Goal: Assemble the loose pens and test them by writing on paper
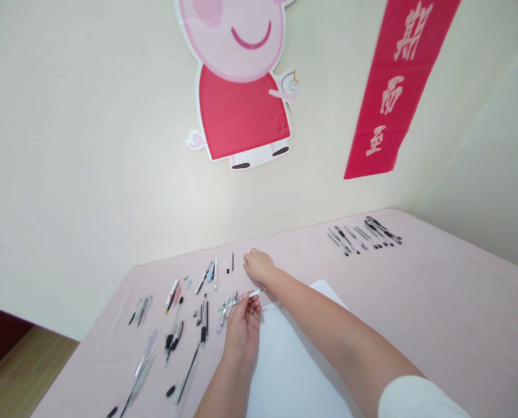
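My left hand (pixel 244 318) is over the left edge of the white paper (pixel 291 360). Its thumb and fingers pinch a slim white pen (pixel 254 294), whose dark tip points right toward my other forearm. Stretched across the paper, my right arm ends in my right hand (pixel 259 266) low over the far part of the table. Its fingers are curled together, and whatever is between them is too small to make out. Just left of these fingertips lie a thin black refill (pixel 233 261) and a small black cap (pixel 227 271). Pen parts (pixel 224 310) lie beside my left hand.
Several disassembled pens, barrels and caps (pixel 204 319) are scattered over the left side of the pink-covered table (pixel 437 325). A row of pens (pixel 363 235) lies at the back right. Behind the table stands a wall (pixel 111 174) with a pig cutout and a red banner.
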The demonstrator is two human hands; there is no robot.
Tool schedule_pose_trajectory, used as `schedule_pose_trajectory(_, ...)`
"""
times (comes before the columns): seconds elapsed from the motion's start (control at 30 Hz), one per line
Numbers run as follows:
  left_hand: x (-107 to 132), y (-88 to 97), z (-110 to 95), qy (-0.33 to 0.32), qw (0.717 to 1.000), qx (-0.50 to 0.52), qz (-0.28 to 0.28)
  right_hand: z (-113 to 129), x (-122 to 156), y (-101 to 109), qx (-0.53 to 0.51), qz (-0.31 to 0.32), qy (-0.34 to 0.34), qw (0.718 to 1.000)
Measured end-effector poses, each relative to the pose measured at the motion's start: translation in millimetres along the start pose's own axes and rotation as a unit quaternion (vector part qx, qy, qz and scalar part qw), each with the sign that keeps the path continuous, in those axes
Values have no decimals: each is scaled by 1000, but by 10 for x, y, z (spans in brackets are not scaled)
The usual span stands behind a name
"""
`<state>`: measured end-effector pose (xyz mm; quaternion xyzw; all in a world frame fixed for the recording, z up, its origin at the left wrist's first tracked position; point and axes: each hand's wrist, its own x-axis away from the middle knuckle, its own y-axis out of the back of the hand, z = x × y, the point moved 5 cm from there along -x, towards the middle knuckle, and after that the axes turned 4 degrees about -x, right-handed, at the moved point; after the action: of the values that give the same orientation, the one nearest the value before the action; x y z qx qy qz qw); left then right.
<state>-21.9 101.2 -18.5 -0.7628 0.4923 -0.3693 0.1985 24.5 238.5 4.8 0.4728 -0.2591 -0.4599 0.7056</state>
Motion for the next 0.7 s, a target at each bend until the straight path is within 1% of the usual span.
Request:
schedule_pose_trajectory(0.17, -7, 16, 9, -5, 1000, 3, 1, -14, 147, 40, 34, 13, 53, 998)
schedule_pose_trajectory(0.37, 12, -11, 0, -5, 1000, 5, 11, -94, 413, 132, 60, 23, 79, 995)
schedule_pose_trajectory(0.53, 29, -22, -4, -2, 1000, 5, 5, -165, 620, 206, 58, 21, 76, 995)
schedule_pose_trajectory(0.6, 35, -24, -1, -2, 1000, 4, 7, -197, 644, 225, 44, 15, 59, 997)
schedule_pose_trajectory(0.7, 39, -25, 3, -4, 1000, 6, 7, -224, 609, 247, 23, -16, 41, 999)
